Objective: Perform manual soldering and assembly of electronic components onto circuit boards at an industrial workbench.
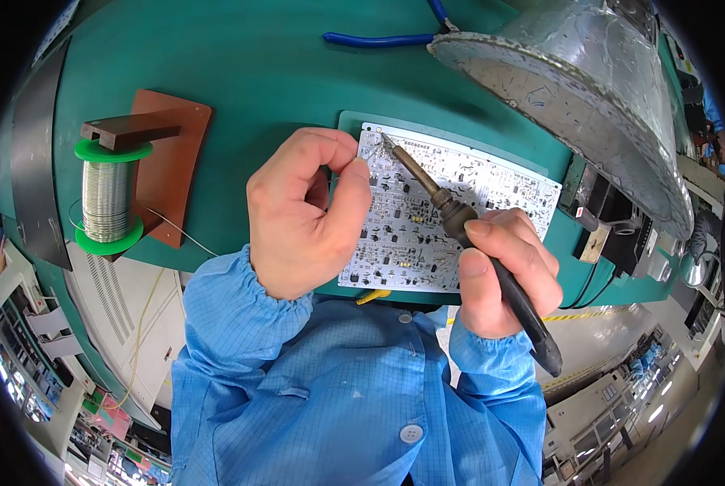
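Observation:
A white circuit board, dense with small parts, lies on the green mat in front of me. My right hand grips a soldering iron by its black handle, and the tip reaches the board's upper left corner. Beside that corner my left hand is closed in a pinch, thumb against index finger. Solder wire runs from a spool with green flanges and passes under my left sleeve. Only a faint thin end shows at the pinching fingertips, close to the iron's tip.
The spool hangs on a brown stand at the left. Blue-handled pliers lie at the back. A large metal hood overhangs the far right. Dark equipment with cables stands right of the board, and something yellow sticks out at its near edge.

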`<action>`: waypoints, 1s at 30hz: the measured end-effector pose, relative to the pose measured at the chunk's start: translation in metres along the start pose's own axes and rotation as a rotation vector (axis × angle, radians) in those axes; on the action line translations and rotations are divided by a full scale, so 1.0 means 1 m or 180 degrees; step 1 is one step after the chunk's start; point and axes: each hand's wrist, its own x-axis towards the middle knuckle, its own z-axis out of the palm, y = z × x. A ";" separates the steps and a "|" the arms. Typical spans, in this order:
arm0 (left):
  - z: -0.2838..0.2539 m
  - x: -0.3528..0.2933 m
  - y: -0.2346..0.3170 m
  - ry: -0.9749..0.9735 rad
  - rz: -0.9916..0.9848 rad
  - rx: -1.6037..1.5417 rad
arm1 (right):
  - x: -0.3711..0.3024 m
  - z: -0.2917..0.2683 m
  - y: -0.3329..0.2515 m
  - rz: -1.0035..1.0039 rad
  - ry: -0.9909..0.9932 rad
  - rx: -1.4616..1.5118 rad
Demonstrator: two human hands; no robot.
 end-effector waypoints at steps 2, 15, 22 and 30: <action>0.000 0.000 0.002 0.0004 -0.0001 0.0044 | 0.000 -0.001 -0.001 0.0012 0.0004 -0.0016; -0.005 -0.003 0.012 -0.0048 -0.0156 0.0037 | -0.066 -0.067 -0.016 0.0383 0.1014 -0.0567; 0.005 -0.002 0.015 0.0012 0.0525 0.0408 | -0.092 -0.098 0.008 0.1765 0.1419 -0.1943; 0.017 -0.007 0.022 -0.0351 0.0848 0.0932 | -0.092 -0.100 0.013 0.1692 0.1561 -0.1357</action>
